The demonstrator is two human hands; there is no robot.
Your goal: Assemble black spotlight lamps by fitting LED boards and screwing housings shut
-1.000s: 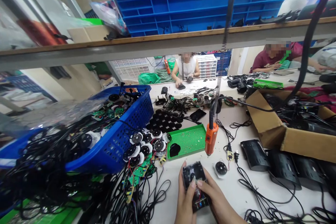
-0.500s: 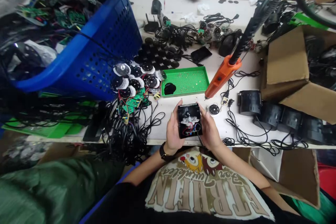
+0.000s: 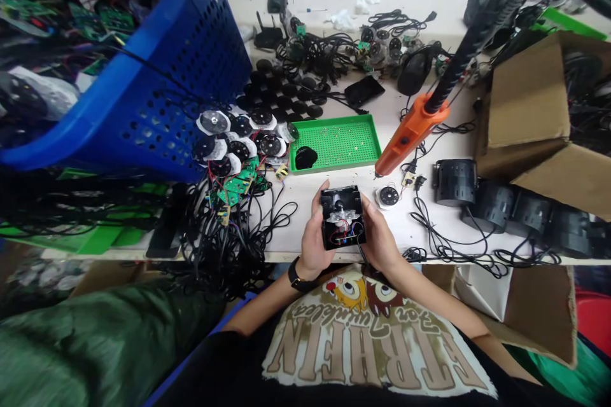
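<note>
**Left hand (image 3: 315,243) and right hand (image 3: 380,240) clasped an open black casing (image 3: 342,203) between them**

The fingers of both hands were closed about the casing, the left ones along its left side and the right ones along its right; how the tips stood underneath, I could not tell. The casing lay between the two palms, over the near part of the white bench (image 3: 289,245), its open face turned up. Inside it, between the fingers, showed a clear plastic piece (image 3: 351,216) and thin red and blue wires (image 3: 344,227). A black watch (image 3: 296,277) circled the wrist behind the left fingers.

Just ahead of the right fingers, an orange driver (image 3: 411,133) slanted down from a black coiled cord (image 3: 456,60), its tip near the casing but apart from it. Just beside the right fingers sat a single round unit (image 3: 388,195). Farther to their right stood a row of black housings (image 3: 457,182), and beyond those a cardboard box (image 3: 529,102).

Ahead of the left fingers lay a green tray (image 3: 329,141) with a dark flat piece (image 3: 306,157) in its left end. To the left of those fingers were clustered round units (image 3: 271,145), green circuit boards (image 3: 237,187) and tangled black cables (image 3: 224,251). A blue basket (image 3: 165,105) rose well beyond them, farther left.
</note>
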